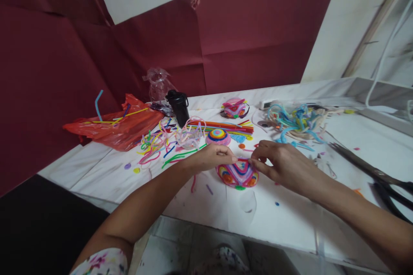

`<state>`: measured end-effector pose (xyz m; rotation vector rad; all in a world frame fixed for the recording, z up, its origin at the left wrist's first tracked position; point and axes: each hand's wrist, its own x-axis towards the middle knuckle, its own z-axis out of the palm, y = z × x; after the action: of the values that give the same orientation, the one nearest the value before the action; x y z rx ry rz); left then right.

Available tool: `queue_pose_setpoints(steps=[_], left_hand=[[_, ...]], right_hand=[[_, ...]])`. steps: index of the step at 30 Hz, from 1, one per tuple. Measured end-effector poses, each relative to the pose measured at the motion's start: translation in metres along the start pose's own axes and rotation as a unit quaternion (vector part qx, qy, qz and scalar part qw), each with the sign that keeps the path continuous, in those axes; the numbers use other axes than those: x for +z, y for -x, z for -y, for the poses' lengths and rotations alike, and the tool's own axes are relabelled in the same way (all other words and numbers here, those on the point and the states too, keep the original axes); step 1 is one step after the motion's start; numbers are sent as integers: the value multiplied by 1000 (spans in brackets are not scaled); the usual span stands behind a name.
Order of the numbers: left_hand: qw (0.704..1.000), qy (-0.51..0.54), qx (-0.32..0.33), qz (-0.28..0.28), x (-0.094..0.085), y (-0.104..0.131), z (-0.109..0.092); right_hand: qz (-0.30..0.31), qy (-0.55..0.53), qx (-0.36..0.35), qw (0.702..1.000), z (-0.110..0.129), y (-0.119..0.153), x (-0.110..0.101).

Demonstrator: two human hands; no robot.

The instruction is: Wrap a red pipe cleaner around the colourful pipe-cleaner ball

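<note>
A short piece of red pipe cleaner (241,160) stretches between my two hands. My left hand (215,157) pinches its left end with thumb and fingers. Its right end is between the fingertips of my right hand (279,161). Directly beneath lies a rounded, colourful craft piece (239,178), covered in pink, purple, blue and orange pipe cleaner bands, with a green patch at its lower edge. My fingertips hide part of its top. Just behind my left hand sits a dome (218,136) ringed in blue, yellow, orange and pink.
Large black-handled scissors (376,174) lie at the right. Behind are a pile of blue and beige pipe cleaners (297,122), another decorated piece (235,108), a bundle of straight pipe cleaners (222,127), a black bottle (179,109) and a red plastic bag (119,126).
</note>
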<state>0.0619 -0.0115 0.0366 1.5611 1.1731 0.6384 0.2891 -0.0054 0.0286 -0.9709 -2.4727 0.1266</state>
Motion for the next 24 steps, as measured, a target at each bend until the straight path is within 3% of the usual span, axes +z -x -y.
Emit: queue_pose_setpoints(steps=[10,15,19,24], left_hand=[[1000,28,-1,-4,5,0,1],[999,34,-9,-11,6,1,-1],[999,33,-2,-2,6,0,2],[1000,26,10,-5,6,-1,2]], right_hand=[[59,-12,146,987,17,-4,-5],[116,-127,195,966,18,-8,-7],[109,-287,177,935,14,-8,-7],[195,-382,143,892,-1,-9,-13]])
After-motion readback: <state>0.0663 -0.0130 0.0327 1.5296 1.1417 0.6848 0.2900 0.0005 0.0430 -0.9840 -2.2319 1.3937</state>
